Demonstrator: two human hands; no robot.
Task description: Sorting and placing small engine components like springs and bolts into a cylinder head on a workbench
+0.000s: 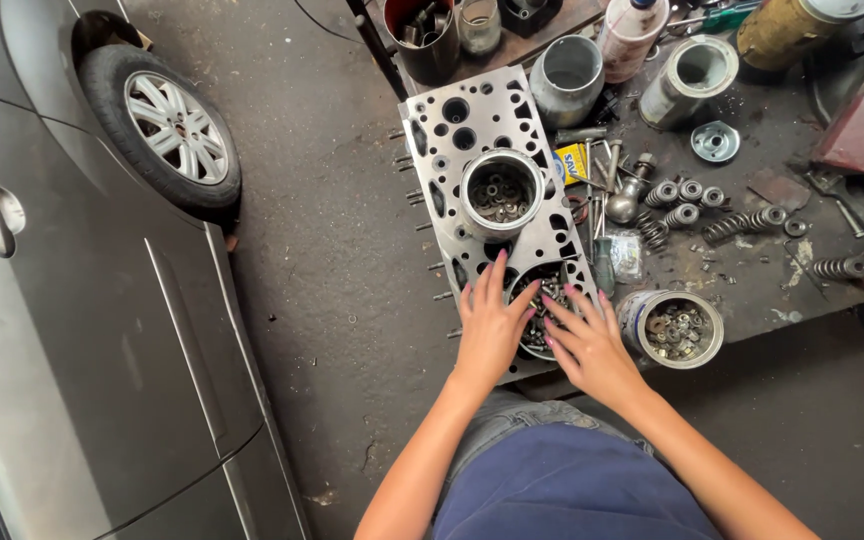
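My left hand and my right hand lie side by side, fingers spread, over a round metal tin of small nuts and bolts. The tin stands on the near end of a grey engine cylinder head full of holes, and my fingers hide much of it. I cannot tell whether either hand grips any small part. A second metal cylinder with small parts inside stands on the middle of the head.
Right of my hands a tin of washers sits on the dirty workbench, with several valve springs, cans and metal sleeves behind. A silver car and its wheel stand on the concrete floor at left.
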